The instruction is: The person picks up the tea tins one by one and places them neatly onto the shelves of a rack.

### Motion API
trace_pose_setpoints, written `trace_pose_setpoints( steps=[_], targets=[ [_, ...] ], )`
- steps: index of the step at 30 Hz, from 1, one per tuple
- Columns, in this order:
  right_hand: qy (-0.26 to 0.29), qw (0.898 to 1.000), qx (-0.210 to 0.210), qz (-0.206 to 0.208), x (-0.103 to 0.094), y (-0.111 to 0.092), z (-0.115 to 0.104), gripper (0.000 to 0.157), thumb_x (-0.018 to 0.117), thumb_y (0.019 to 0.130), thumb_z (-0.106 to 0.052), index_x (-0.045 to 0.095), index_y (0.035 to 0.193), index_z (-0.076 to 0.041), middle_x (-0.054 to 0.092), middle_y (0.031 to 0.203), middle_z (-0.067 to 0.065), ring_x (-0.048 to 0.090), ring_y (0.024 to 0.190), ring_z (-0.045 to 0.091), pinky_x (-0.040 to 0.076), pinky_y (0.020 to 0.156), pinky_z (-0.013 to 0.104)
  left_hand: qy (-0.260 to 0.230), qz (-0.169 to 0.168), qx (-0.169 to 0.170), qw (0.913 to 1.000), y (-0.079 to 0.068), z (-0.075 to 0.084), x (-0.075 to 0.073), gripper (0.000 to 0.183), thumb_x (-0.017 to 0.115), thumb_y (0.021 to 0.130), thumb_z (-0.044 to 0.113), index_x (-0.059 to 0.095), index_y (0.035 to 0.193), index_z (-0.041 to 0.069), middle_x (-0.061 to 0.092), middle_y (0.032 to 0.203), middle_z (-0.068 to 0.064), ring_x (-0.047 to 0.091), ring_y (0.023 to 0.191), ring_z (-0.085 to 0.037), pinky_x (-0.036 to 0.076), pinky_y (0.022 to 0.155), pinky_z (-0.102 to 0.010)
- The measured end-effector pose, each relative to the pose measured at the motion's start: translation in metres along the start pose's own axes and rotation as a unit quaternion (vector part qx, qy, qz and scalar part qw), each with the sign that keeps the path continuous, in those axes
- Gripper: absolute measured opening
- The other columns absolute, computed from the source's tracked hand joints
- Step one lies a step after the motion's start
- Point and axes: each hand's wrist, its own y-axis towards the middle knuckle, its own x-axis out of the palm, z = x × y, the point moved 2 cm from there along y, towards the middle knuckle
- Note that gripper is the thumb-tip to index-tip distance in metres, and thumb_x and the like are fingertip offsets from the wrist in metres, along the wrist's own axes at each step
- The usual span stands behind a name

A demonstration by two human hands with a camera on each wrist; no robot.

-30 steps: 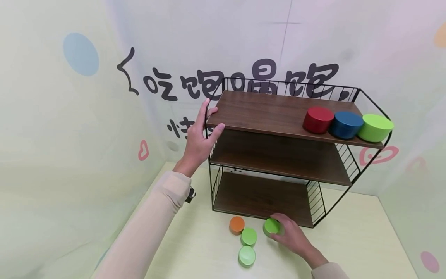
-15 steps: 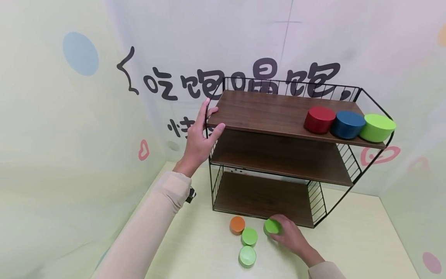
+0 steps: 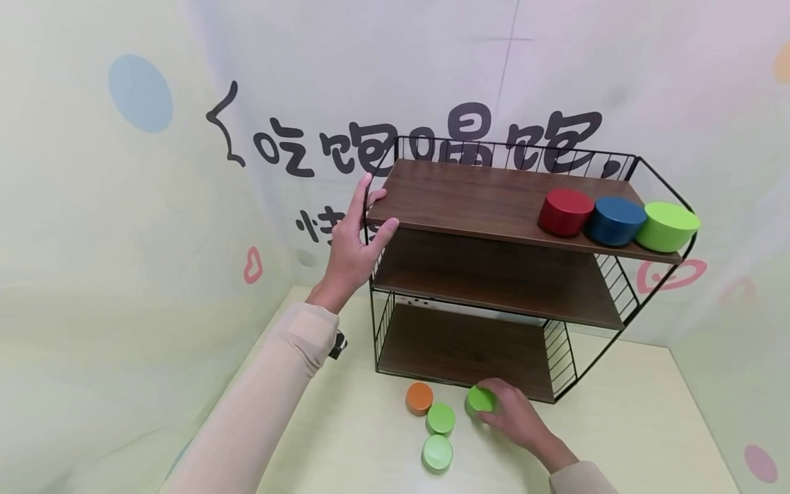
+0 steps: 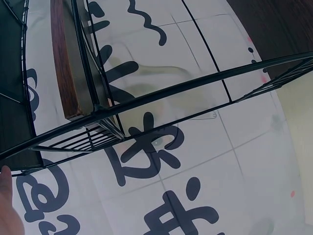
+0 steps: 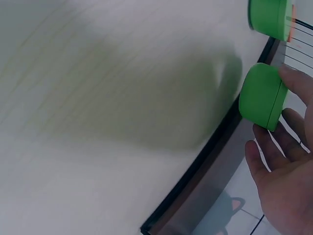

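Observation:
My left hand grips the left front corner of the rack's top wooden shelf, thumb on the front edge and fingers over the wire rim. In the left wrist view only the wire frame, a board edge and a sliver of that hand show. My right hand is low on the table in front of the rack's bottom shelf, fingers curled round a small green tin. The right wrist view shows this tin between the thumb and fingers.
Beside the held tin lie an orange tin and two green tins. Larger red, blue and green tins stand at the top shelf's right end. Middle and bottom shelves hold nothing. Printed walls close in behind and left.

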Motion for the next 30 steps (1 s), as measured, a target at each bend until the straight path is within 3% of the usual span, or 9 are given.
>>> trace_pose_setpoints(
  steps=[17,30],
  targets=[
    [-0.006,0.998,-0.055,0.001,-0.029,0.008,-0.022,0.045,0.087,0.073,-0.012,0.07,0.114,-0.003,0.068,0.115,0.008,0.066,0.098,0.023,0.055,0.082,0.038,0.008,-0.006,-0.016,0.9998,-0.001,-0.001,0.0,0.072,0.066,0.097,0.026,0.028,0.158,0.019,0.058,0.14,0.0,0.046,0.134,-0.011,0.035,0.108,-0.039],
    [-0.018,0.994,-0.104,-0.009,-0.059,0.02,-0.049,0.046,0.086,0.077,-0.02,0.069,0.116,-0.003,0.068,0.117,0.007,0.065,0.105,0.024,0.054,0.086,0.04,0.01,-0.006,-0.016,0.9998,0.0,0.0,0.001,0.072,0.065,0.097,0.026,0.027,0.158,0.019,0.058,0.14,0.0,0.049,0.131,-0.014,0.036,0.105,-0.04]
  ],
)
